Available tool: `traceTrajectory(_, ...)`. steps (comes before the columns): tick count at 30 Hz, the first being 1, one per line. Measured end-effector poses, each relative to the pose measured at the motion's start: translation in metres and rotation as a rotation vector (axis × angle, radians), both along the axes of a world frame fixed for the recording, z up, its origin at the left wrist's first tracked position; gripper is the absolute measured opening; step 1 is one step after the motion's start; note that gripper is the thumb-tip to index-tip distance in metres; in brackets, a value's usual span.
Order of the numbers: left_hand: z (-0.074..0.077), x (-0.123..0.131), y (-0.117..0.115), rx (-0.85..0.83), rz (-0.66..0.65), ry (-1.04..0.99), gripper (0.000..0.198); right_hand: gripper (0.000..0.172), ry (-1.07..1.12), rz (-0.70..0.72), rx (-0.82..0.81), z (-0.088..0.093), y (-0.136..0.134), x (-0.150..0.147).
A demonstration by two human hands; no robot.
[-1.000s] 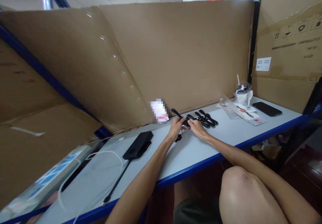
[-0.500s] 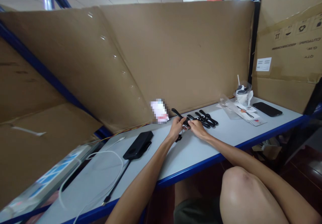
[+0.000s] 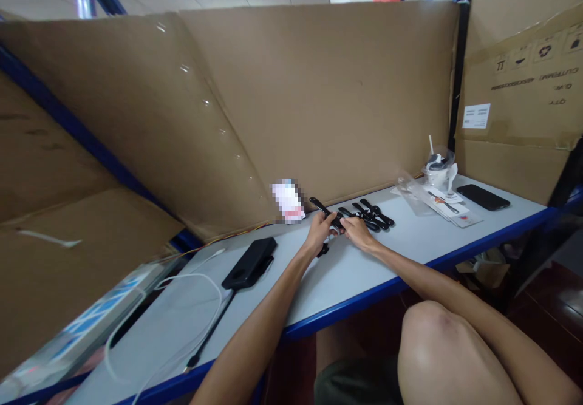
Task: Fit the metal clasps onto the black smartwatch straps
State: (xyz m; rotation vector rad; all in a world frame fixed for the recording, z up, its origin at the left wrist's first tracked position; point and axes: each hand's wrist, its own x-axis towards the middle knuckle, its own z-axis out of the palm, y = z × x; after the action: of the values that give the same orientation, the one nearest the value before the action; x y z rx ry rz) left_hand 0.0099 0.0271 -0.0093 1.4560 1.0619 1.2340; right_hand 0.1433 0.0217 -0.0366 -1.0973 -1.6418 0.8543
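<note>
My left hand (image 3: 319, 230) and my right hand (image 3: 357, 232) meet over the grey table, fingers closed on one slim black item with a glossy rounded handle (image 3: 319, 205). The handle sticks out up and to the left; its other end is hidden among my fingers, so its kind does not show. Just right of my hands, several similar black-handled items (image 3: 374, 212) lie loosely side by side. Below my left fingers is a small dark piece (image 3: 323, 250), partly covered and too small to make out.
A black power bank (image 3: 250, 263) with a cable lies left of my arms, near a white cable (image 3: 214, 296). Rightward are clear packaging with printed cards (image 3: 449, 203), a lidded cup (image 3: 437, 173) and a black phone (image 3: 483, 197). A blurred-out upright object (image 3: 288, 201) leans against the cardboard wall (image 3: 319, 101).
</note>
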Motion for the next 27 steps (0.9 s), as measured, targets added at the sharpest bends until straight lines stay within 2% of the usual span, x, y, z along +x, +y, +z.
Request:
traceTrajectory(6,-0.0003,-0.0001,0.0007,-0.015,-0.002,-0.025,0.032,0.04,0.016,0.004,-0.053,0.0008,0.0017,-0.0009)
traceTrajectory(16,-0.0004,0.0023,-0.0002,0.002,0.026,-0.024,0.029,0.037,0.177,0.051,-0.166,0.0028,-0.0027,-0.0007)
traceTrajectory(27,0.0021,0.0041,-0.0033,-0.011,0.018,-0.012,0.032,0.036,0.181,0.052,-0.129,-0.0045,0.0033,-0.0016)
